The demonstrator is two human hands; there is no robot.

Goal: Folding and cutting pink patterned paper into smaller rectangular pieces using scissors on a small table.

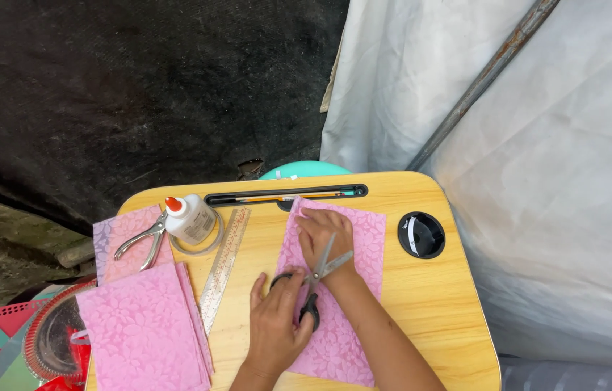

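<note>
Makeshift craft spot, outdoors or in a shed. Small wooden lap desk (436, 289) with pencil slot and cup hole, set against white tarp (552, 181) with a rusty pole (480, 80), dark rough cloth (139, 94) behind. Ruler (223, 268), glue bottle (191, 217), pink fabric stack (139, 333) on top.

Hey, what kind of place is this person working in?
Probably a makeshift craft spot, perhaps outdoors: a small wooden lap desk stands against white sheeting and a dark rough wall, with pink fabric, scissors, a ruler and glue on it.
</note>
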